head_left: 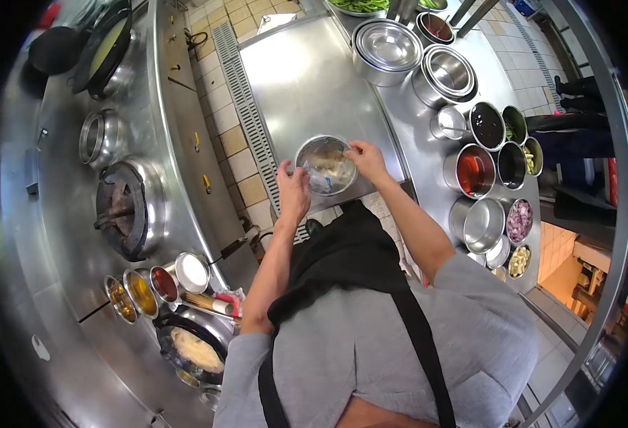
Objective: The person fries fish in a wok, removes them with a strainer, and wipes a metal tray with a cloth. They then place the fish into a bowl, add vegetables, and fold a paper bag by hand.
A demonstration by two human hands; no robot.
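Note:
A round metal bowl (302, 150) stands on the steel counter before me, with pale, wet-looking food pieces (335, 168) inside. At its left rim my left hand (295, 191) is closed, pinching what looks like a clear plastic bag (318, 180) that hangs into the bowl and has a small blue mark. My right hand (368, 160) is over the right rim, thumb and fingers pressed together above the food. What those fingertips hold is too small to tell.
Right, on the counter (428, 160), are stacked metal pots (389, 50), a pot of red liquid (474, 171), dark sauces (486, 125) and chopped red onion (519, 220). Left are a wok burner (123, 210), sauce pots (141, 292) and a wok with pale food (194, 349). Another person's dark clothing (563, 135) shows right.

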